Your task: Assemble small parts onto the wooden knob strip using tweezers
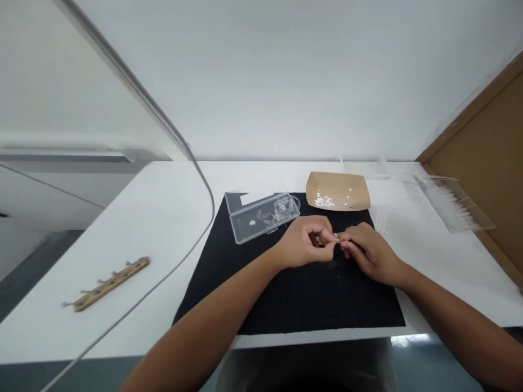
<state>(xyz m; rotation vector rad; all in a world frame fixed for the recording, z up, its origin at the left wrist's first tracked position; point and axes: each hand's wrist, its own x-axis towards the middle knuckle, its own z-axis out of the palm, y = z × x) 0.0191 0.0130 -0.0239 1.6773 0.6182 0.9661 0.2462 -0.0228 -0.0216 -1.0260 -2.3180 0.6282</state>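
Over the black mat, my left hand and my right hand meet fingertip to fingertip. Each is closed in a pinch. Something tiny and pale shows between the fingertips, too small to name. Just beyond my left hand lies an open clear plastic case with several clear, nail-tip-shaped pieces inside. A brown paper tray with small white bits in it stands behind my hands.
On the table's left rests a wooden strip with several small metal stands. A cable runs across that side. At the right are a clear plastic box, a sheet of small clear dots and a brown board.
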